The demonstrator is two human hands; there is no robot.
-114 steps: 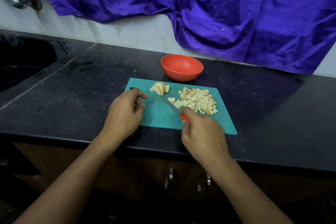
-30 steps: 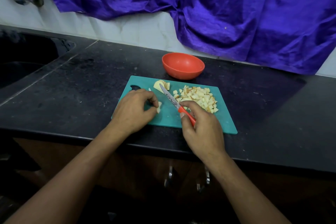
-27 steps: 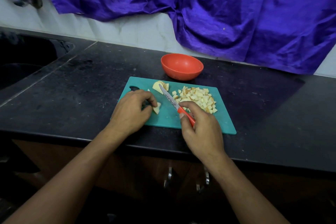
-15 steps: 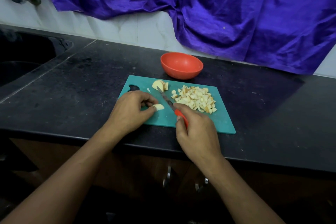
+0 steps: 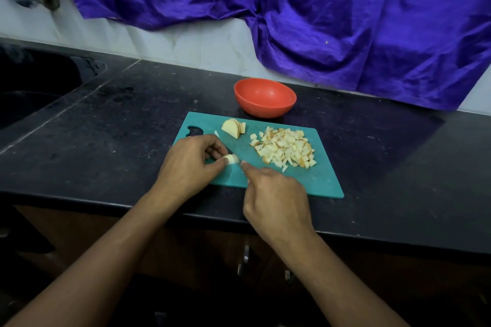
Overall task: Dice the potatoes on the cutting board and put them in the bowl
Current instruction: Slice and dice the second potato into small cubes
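Cutting board [image 5: 313, 180]: teal, rectangular, flat on the dark counter, its handle hole at the far left corner
Diced potato [image 5: 284, 150]: a loose heap of small pale cubes, some with brown skin edges, on the right half of the board
Sliced chunk [image 5: 233, 127]: a rounded piece cut into slices that lean together, near the board's far edge, left of the heap
Held piece [image 5: 230, 159]: small and pale, pinched on the board by the left hand [image 5: 190, 164]
Knife [image 5: 229, 152]: mostly hidden under the right hand [image 5: 276, 202], with a dark bit of blade at the held piece
Bowl [image 5: 265, 98]: orange-red, upright, just beyond the board
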